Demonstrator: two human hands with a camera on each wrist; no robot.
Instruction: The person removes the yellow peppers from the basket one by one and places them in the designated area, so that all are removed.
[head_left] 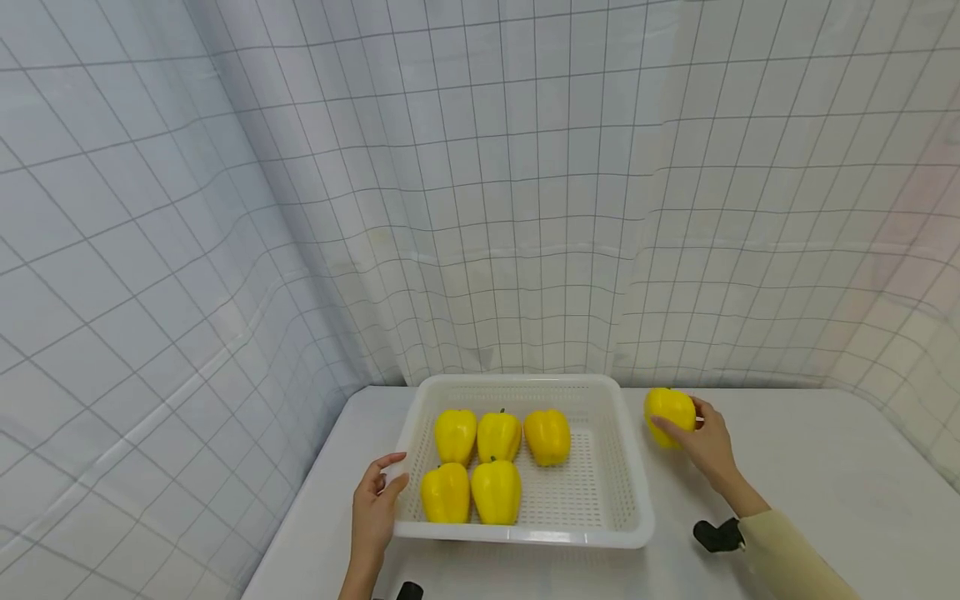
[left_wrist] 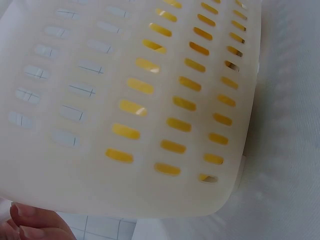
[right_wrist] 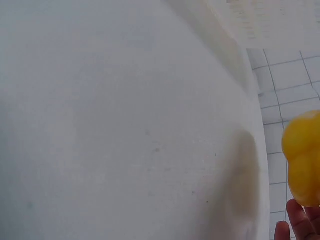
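A white plastic basket [head_left: 562, 537] with slotted walls stands on the table and holds several yellow bell peppers [head_left: 497, 492] in two rows, toward its left side. My left hand [head_left: 372, 506] grips the basket's left rim between thumb and fingers. In the left wrist view, yellow shows through the slots of the basket wall [left_wrist: 150, 185], and fingertips [left_wrist: 37, 220] are at the rim. To the right of the basket, my right hand [head_left: 705, 437] holds another yellow bell pepper [head_left: 667, 410] over the table. The right wrist view shows part of this pepper [right_wrist: 305, 155] above the fingers.
The white table [head_left: 810, 467] extends to the right of the basket. A white curtain with a dark grid [head_left: 525, 208] hangs behind the table and along its left side. Black wrist devices [head_left: 717, 536] sit at both wrists.
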